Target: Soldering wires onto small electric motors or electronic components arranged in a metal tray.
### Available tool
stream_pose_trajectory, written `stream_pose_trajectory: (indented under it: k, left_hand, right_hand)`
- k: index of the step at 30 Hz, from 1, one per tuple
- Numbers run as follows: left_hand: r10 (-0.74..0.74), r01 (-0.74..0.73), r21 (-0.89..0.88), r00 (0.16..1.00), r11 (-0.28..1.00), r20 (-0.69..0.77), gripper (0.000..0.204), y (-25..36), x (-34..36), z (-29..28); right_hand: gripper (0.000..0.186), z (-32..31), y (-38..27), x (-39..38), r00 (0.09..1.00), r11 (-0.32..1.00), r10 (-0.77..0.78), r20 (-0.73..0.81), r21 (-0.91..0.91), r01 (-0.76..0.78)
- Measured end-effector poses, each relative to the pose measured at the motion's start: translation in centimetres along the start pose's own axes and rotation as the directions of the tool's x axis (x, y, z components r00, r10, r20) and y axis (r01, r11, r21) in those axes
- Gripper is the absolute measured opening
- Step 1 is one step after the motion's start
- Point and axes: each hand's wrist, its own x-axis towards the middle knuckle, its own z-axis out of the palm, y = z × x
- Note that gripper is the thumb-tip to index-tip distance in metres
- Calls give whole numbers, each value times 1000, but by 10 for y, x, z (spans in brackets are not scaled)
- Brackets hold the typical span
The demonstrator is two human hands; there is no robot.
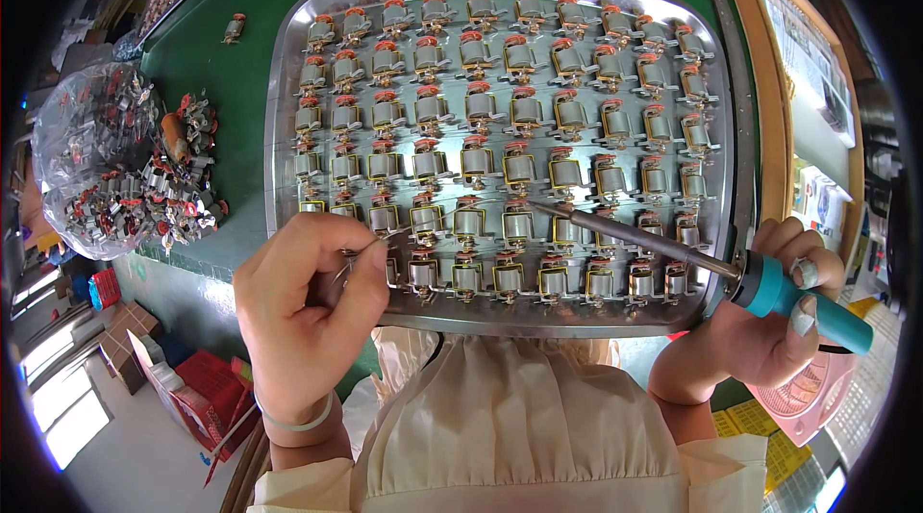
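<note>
A metal tray (277, 119) holds rows of small coil-like parts (519, 170), each with a grey cylinder, a metal frame and an orange-red end. My left hand (303, 311), over the tray's near left corner, pinches a thin, silvery solder wire (409, 227) between thumb and forefinger. The wire's free end reaches right, above the nearer rows. In my right hand (745, 345), at the near right corner, is a soldering iron (663, 244) with a teal handle. Its tip points left over the middle of the tray, close to the wire's end; whether they touch I cannot tell.
Left of the tray, a clear plastic bag (87, 143) spills loose metal parts onto the green table (240, 61). A single part (234, 28) lies at the far left. A wooden frame (760, 61) borders the right side. A red crate (207, 393) stands lower left.
</note>
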Motion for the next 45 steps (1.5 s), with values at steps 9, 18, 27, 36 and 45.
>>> stream_pose_trajectory:
  k: [9, 18, 27, 36, 45]
  left_hand:
    - [-77, 77, -16, 997, 997, -10, 7, -8, -4, -2]
    - [-66, 66, -34, 998, 997, 10, 8, -10, -3, -4]
    - [-88, 89, -33, 996, 996, 32, 8, -10, -3, -6]
    - [-91, 91, 3, 993, 996, -71, 7, -15, -7, -22]
    - [-92, 92, -15, 995, 996, -42, 7, -27, -6, -22]
  right_hand:
    - [20, 23, 4, -1, 1000, 998, 1, 11, -65, 0]
    - [20, 30, 5, -2, 999, 998, 36, 23, -52, -34]
    - [21, 32, 7, -2, 999, 997, 39, 22, -70, -37]
    - [22, 36, -1, -6, 999, 997, 14, 33, -80, -12]
    - [24, 51, 6, -10, 995, 977, 40, 91, -214, -19]
